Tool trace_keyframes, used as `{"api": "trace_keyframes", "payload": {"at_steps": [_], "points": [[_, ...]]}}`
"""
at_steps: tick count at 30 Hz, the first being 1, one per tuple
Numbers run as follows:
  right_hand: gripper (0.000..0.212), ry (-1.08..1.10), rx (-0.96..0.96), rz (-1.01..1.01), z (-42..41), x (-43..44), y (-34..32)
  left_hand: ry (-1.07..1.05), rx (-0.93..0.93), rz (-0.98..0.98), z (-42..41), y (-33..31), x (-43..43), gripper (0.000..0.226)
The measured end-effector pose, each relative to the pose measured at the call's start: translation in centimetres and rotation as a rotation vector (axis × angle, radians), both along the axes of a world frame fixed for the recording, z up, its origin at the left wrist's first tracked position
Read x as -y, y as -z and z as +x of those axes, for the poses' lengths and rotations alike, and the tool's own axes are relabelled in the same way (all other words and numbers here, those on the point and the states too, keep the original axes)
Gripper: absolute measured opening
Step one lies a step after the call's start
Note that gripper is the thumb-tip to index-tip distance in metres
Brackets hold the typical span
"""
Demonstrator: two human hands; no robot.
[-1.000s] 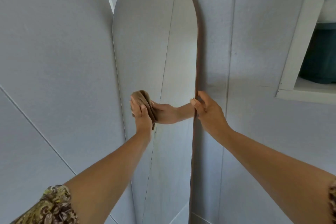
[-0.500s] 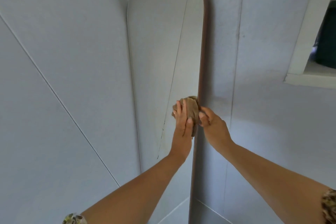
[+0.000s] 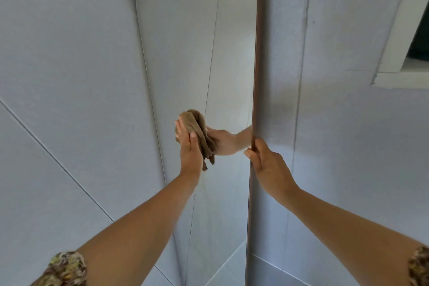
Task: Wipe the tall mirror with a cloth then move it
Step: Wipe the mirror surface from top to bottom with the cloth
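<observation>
Your left hand point(image 3: 189, 146) presses a bunched brown cloth point(image 3: 199, 132) flat-palmed against the tall mirror point(image 3: 197, 53), mid-height on the glass. Your right hand point(image 3: 269, 165) grips the mirror's brown right edge, fingers wrapped. Mirror leans upright against the grey wall point(image 3: 69, 53).

Single head-worn wide-angle view, close range, facing forward along both outstretched forearms toward the mirror point(image 3: 197, 53) at 12 o'clock; wall point(image 3: 69, 65) at 9 o'clock, shelf recess point(image 3: 399, 76) at 2 o'clock.

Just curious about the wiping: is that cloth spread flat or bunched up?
Bunched up. The brown cloth sits in crumpled folds under the left hand, against the mirror.
</observation>
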State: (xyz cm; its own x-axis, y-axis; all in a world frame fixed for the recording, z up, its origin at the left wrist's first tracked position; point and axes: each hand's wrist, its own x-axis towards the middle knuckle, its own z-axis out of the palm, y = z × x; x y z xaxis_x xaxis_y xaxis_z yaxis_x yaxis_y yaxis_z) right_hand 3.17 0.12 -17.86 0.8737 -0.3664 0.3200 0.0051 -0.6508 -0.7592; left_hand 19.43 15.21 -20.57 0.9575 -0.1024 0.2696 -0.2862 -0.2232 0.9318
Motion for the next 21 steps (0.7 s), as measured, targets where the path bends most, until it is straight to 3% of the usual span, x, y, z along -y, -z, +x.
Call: {"api": "trace_keyframes", "payload": {"at_steps": [3,6,12,17,21], "points": [[0.016,-0.006,0.016,-0.001,0.1,-0.1,0.2,-0.110,-0.072,0.052,5.5,1.1,-1.9,0.066],[0.014,-0.015,0.026,-0.023,0.1,-0.3,0.1,-0.207,-0.070,0.074,6.0,-0.4,-3.0,0.052],[0.018,-0.006,0.051,-0.013,0.1,-0.5,0.4,-0.218,-0.072,-0.069,11.3,5.4,-3.8,0.060],[0.020,0.004,0.072,0.002,0.2,-0.7,0.8,-0.244,-0.082,-0.016,7.7,3.7,-3.6,0.053],[0.025,0.000,0.084,-0.005,0.3,-0.7,0.9,-0.169,-0.158,-0.073,7.8,7.7,-3.2,0.070]]}}
